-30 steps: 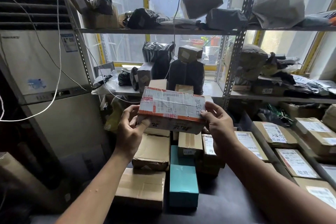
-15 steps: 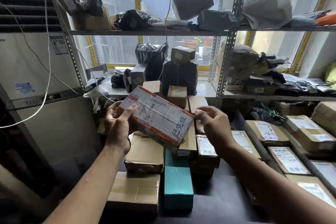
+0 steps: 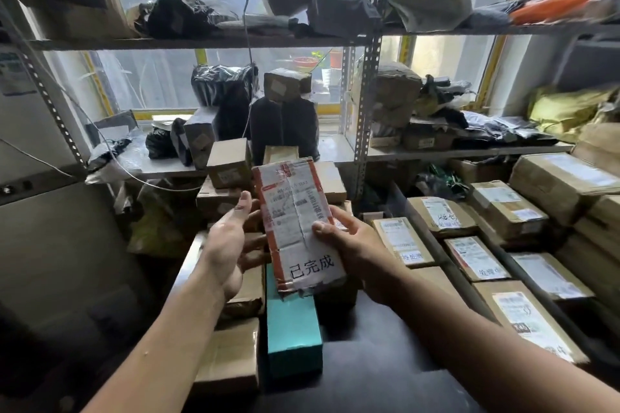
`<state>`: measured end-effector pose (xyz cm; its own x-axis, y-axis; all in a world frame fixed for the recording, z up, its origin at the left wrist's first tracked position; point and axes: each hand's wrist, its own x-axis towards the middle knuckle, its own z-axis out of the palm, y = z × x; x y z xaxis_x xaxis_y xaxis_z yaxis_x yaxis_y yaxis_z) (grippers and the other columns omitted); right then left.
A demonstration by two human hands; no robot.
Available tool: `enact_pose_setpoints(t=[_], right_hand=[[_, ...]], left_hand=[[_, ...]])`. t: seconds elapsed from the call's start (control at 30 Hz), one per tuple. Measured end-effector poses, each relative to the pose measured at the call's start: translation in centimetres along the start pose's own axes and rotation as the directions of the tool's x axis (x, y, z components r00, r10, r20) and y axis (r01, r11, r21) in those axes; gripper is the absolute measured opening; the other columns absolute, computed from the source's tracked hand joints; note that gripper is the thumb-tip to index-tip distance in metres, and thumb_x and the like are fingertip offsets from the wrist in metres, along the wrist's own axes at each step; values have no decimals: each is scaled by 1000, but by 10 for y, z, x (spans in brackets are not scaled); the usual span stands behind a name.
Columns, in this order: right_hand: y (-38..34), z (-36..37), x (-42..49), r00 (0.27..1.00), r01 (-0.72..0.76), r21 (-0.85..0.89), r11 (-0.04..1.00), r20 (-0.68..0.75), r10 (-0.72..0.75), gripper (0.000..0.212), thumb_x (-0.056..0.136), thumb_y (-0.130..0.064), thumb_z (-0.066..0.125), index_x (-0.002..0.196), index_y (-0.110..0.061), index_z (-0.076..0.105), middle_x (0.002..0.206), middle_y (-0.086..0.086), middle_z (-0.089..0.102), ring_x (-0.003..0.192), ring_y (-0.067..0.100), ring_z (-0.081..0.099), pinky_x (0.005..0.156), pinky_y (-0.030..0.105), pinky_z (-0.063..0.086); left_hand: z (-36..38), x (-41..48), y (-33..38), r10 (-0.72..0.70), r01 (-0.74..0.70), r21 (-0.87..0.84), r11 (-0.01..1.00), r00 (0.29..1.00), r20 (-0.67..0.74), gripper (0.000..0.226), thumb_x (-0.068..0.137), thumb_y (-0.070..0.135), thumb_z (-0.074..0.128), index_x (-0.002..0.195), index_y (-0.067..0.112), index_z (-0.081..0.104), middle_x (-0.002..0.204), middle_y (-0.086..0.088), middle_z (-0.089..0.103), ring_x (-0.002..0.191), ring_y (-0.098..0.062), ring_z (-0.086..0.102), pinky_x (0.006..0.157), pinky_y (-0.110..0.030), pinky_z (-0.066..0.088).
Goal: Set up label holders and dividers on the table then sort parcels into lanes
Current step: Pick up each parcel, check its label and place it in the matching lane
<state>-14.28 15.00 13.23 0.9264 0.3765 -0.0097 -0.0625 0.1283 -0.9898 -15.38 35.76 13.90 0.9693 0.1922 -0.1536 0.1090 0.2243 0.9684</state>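
White-labelled cardboard is forming the parcel (image 3: 297,228), which in the head view is being held lengthwise in the air above the dark table (image 3: 369,375), with its label face pointing up and handwritten characters sitting at the near end. The parcel is hanging directly over a teal box (image 3: 293,335) and the brown cartons (image 3: 231,355) lying beside it.

The right hand (image 3: 350,243) is gripping the parcel's right edge: the thumb is pressing down on the label face while the other fingers are curling underneath. The left hand (image 3: 229,245) is lying open against the left edge, palm facing the parcel, thumb pointing up, fingers reaching straight and slightly spread beneath it.

To the right, labelled parcels (image 3: 399,241) are lying in rows on the table. Behind, a metal shelf rack (image 3: 365,104) is carrying dark bags and further boxes in front of a window
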Motion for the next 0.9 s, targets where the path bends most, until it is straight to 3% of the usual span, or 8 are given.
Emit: enact_pose_setpoints(t=[0.07,0.2,0.33,0.5,0.6,0.67,0.77,0.9], right_hand=[[0,-9,1,997,28,13,1000,-74,-27,48,91,-28,70,137,-25,56,116,8,73,99,27,74,75,41,63],[2,-24,1,994,20,-91,996,-106,-30,30,97,-18,63,127,-22,65,110,-2,76,101,18,73,72,32,62],[10,-41,-3,986,-64,-55,996,-156,55,45,96,-19,66,137,-34,56,121,-4,72,113,16,67,79,48,62],[9,-72,-12,963,-118,-22,993,-246,109,35,100,-28,58,134,-37,61,123,-4,71,114,16,66,78,44,60],[1,-91,-25,945,-111,-52,992,-314,89,33,103,-26,53,133,-38,59,119,-5,71,96,5,70,60,25,56],[-3,-106,-32,937,-120,-45,992,-336,98,30,104,-26,50,129,-40,59,118,-5,72,94,4,70,56,24,55],[-4,-134,-38,924,-140,-32,990,-363,119,23,104,-31,49,111,-47,63,110,-10,75,95,1,70,68,33,56],[-1,-182,-43,910,-159,-22,987,-391,137,28,104,-34,47,127,-43,60,81,-18,73,81,-1,69,76,39,56]], left_hand=[[7,0,-2,-120,116,47,992,986,118,53,94,65,38,121,30,67,118,-4,72,109,-34,66,81,-50,58],[25,4,-3,-164,139,154,978,973,163,48,100,59,33,110,30,71,108,-2,75,101,-28,67,72,-44,56],[43,12,-13,-172,148,142,979,969,178,47,102,54,36,113,26,72,113,-4,73,107,-27,66,90,-48,53],[74,22,-21,-198,143,211,967,942,269,46,100,59,35,117,34,70,116,3,72,111,-29,64,90,-50,53],[98,27,-25,-219,143,239,960,918,331,44,98,62,36,113,40,70,116,5,73,108,-30,65,88,-53,54],[116,29,-27,-232,143,258,955,904,358,44,95,65,39,113,41,70,117,5,72,110,-32,65,93,-58,51],[145,33,-35,-247,156,255,954,891,380,46,94,65,41,117,38,69,116,2,73,111,-34,65,94,-62,50],[187,40,-50,-266,164,282,945,887,378,47,96,62,40,118,32,69,111,-1,74,103,-32,69,91,-60,53]])
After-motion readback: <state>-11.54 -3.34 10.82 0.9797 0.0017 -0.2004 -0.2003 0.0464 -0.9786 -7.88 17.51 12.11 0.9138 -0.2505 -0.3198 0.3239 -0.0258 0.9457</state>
